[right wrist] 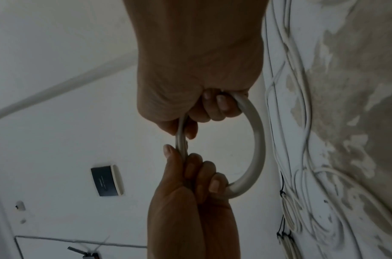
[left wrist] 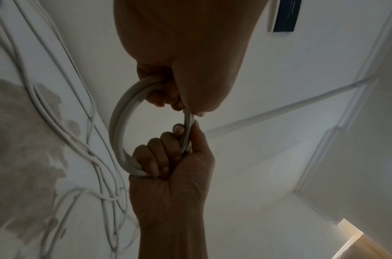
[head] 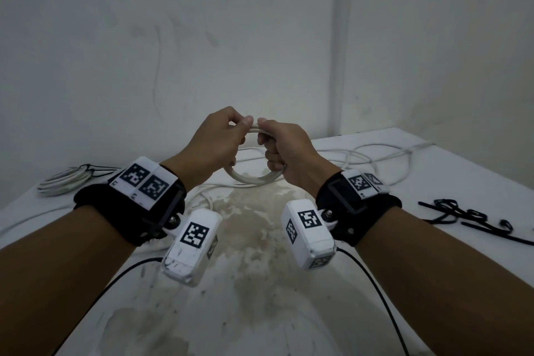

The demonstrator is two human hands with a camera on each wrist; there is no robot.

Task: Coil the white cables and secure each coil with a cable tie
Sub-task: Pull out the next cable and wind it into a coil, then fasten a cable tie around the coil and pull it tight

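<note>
A small coil of white cable [head: 254, 180] is held upright above the table between both hands. My left hand [head: 222, 136] grips its left side with thumb and fingers curled round the strands. My right hand [head: 284, 147] grips the right side the same way, and the thumbs nearly meet at the top. In the left wrist view the coil [left wrist: 116, 122] arcs from the left hand [left wrist: 168, 84] down to the right hand [left wrist: 166, 166]. The right wrist view shows the coil [right wrist: 258, 140] between the right hand [right wrist: 204, 98] and the left hand [right wrist: 197, 178].
Loose white cable [head: 375, 159] trails across the stained white table [head: 260, 283] behind and to the right of the hands. A tied white coil [head: 65, 180] lies at the far left. Black cable ties [head: 462, 215] lie at the right. Walls close off the back.
</note>
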